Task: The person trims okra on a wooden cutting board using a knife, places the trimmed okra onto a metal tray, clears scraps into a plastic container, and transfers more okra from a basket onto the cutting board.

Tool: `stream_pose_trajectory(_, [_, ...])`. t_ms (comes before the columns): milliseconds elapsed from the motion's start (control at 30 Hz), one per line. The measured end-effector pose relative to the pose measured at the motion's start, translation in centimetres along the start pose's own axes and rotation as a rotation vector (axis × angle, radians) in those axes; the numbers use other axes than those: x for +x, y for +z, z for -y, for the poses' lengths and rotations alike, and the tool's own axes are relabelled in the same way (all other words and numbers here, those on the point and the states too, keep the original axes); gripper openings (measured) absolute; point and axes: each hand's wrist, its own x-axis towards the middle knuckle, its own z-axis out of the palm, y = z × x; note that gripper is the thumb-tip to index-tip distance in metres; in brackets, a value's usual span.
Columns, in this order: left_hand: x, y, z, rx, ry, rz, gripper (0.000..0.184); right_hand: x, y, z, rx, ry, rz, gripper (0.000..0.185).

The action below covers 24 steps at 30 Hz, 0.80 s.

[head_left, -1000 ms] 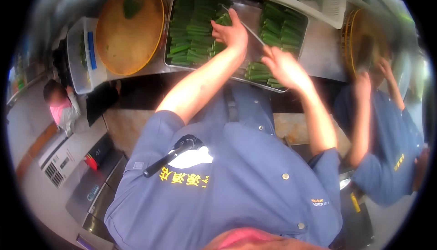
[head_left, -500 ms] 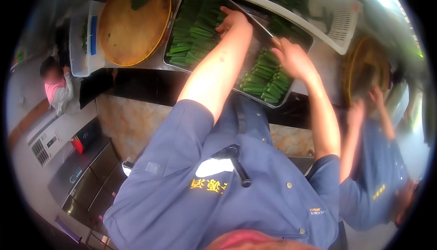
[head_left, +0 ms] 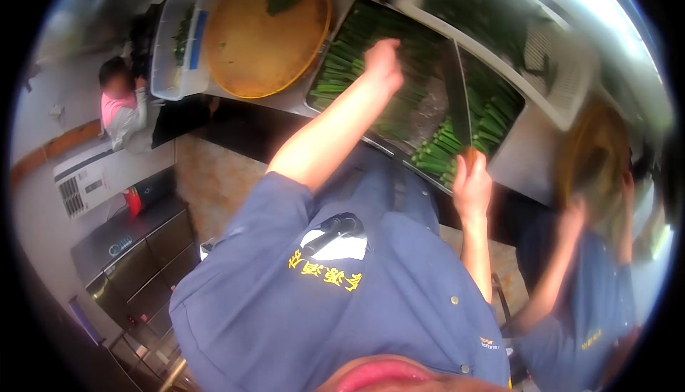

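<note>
A shallow metal tray (head_left: 309, 101) holds rows of slender green pods that look like okra (head_left: 437, 151). My right hand (head_left: 472, 186) is wrapped round the wooden handle of a broad kitchen knife (head_left: 458, 96). The blade points away from me, over the right part of the tray, beside the pods. Above the tray's middle, my left hand (head_left: 385, 64) is closed with its fingers curled. Green shapes next to it are smeared by motion, so what it holds, if anything, is unclear. Part of the tray's bottom shows between the pod rows.
Left of the tray lies a round wooden chopping board (head_left: 264, 42) with some greens, then a clear plastic bin (head_left: 160, 71). A white basket (head_left: 571, 99) stands behind. At right, a co-worker (head_left: 571, 278) works by another round board (head_left: 589, 149). Another person (head_left: 121, 107) is far left.
My right hand has drawn nearer to me, and the knife blade has swung from pointing left to pointing forward. My left hand has moved off the blade tip and curled closed. The view has shifted.
</note>
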Motion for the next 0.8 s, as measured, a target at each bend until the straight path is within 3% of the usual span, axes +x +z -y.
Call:
stream_pose_trajectory(67, [1.2,-5.1,-2.5,-0.063,0.291,0.042,0.037,-0.6,1.3,0.5,-0.002,0.001,0.017,0.034])
stream_pose_trajectory(167, [8.4,-13.1,-9.1,0.696,1.063,-0.193,0.029,-0.2,3.1,2.9,-0.005,-0.034,0.06,0.03])
stream_pose_trajectory(200, [11.5,-15.5,-11.7,0.89,1.103,-0.225,0.043,0.0,4.1,4.1,0.013,-0.048,0.054,0.033])
stream_pose_trajectory(233, [13.4,-16.6,-13.9,0.968,1.097,-0.277,0.075,0.2,5.0,5.5,0.012,-0.04,0.035,0.033])
stream_pose_trajectory(300, [17.6,-18.3,-17.7,1.288,1.218,-0.393,0.103,0.5,7.0,8.6,0.019,-0.102,0.049,0.033])
stream_pose_trajectory(333, [19.6,-18.9,-20.0,1.287,1.222,-0.363,0.103,0.8,7.8,10.4,-0.014,-0.101,0.066,0.032])
stream_pose_trajectory(400, [22.2,-18.8,-23.8,1.402,1.328,-0.007,0.116,1.3,10.1,13.6,-0.055,-0.092,0.074,0.032])
stream_pose_trajectory(433, [23.2,-18.3,-24.8,1.395,1.322,0.018,0.116,1.5,11.2,15.0,-0.088,-0.111,0.1,0.033])
stream_pose_trajectory(500, [24.0,-16.5,-27.4,1.703,1.294,0.104,0.114,2.0,13.9,17.7,-0.145,-0.117,0.074,0.033])
stream_pose_trajectory(633, [24.6,-16.3,-29.3,1.64,1.219,0.287,0.106,2.6,18.6,21.1,-0.231,-0.189,-0.013,0.036])
stream_pose_trajectory(700, [26.0,-16.0,-30.2,1.659,1.329,0.361,0.094,3.3,20.2,22.1,-0.328,-0.248,-0.081,0.037])
stream_pose_trajectory(800, [26.2,-16.0,-31.2,1.714,1.23,0.341,0.079,3.8,22.3,22.2,-0.391,-0.302,-0.143,0.038])
